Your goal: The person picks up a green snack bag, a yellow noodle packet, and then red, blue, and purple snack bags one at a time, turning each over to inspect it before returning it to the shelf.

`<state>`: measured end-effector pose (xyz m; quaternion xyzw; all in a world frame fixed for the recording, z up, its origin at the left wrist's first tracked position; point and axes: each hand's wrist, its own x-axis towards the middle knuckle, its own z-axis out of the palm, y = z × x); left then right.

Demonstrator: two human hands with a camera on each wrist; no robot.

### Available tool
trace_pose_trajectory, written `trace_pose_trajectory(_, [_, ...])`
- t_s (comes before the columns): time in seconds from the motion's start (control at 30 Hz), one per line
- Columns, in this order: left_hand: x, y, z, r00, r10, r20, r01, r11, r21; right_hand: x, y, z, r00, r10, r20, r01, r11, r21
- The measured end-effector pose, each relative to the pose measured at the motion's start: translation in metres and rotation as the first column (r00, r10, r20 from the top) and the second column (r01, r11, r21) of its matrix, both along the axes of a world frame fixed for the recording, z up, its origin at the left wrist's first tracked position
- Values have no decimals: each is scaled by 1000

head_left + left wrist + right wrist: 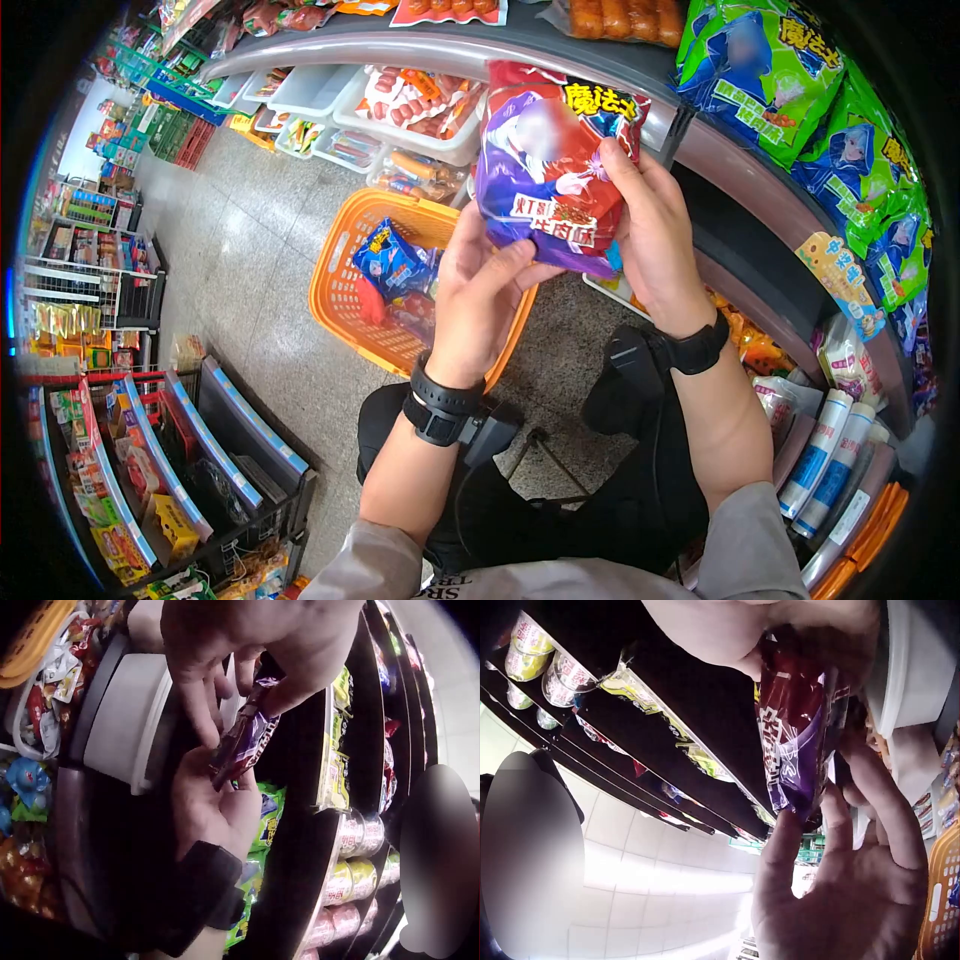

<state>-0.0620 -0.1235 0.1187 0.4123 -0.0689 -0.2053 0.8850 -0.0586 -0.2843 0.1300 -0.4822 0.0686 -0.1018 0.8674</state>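
Grey shirt point(600, 583), nearest the head cam, runs along the bottom edge. Far L: a tiered rack point(215, 438) of packs, well apart from the work, so no bother. Next, orange basket point(338, 250), below & L of the bag, w/ a blue pack point(385, 260) inside; if anything's lowered there, lay it flat beside that pack, not on top. L hand point(478, 300) grasps the bag's lower L part, thumb on front; best to rest that thumb flat, pressing just enough to stop slip. Middle: red & purple snack bag point(555, 190), btwn both hands, printed front up to the head cam, near the shelf edge point(745, 178). Film's prob. thin & slick, so grip by the margins, not the centre, else contents may crush or a seam pop. R hand point(655, 240) pinches the R side, thumb on front; match L hand's pressure so the bag doesn't twist. Far R: green bags point(770, 100) on the shelf, close by; don't knock 'em w/ R hand.
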Motion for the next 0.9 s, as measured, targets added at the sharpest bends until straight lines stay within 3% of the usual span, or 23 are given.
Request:
trace_pose_trajectory(0.17, [2, 1, -1, 992, 74, -101, -82, 993, -84, 3, -7, -7, 1000, -24, 4, 24, 999, -47])
trace_pose_trajectory(0.23, [3, 1, -8, 988, 150, 28, -152, 987, 57, 4, -9, -9, 1000, -8, -5, 7, 999, -51])
trace_pose_trajectory(0.53, [-2, -1, 1, 937, 283, 204, -306, 947, 93, 2, -5, -2, 999, -46, 20, 46, 998, -30])
trace_pose_trajectory(0.73, [-2, -2, 3, 949, 283, 137, -292, 955, 46, 2, -1, 0, 988, -151, 5, 151, 988, -15])
trace_pose_trajectory(0.83, [-2, 2, 4, 941, 339, 22, -336, 939, -69, 3, -11, 1, 987, -158, -20, 160, 978, 138])
trace_pose_trajectory(0.9, [0, 6, 5, 932, 355, 70, -352, 935, -46, 4, -15, 0, 994, -107, 11, 106, 988, 112])
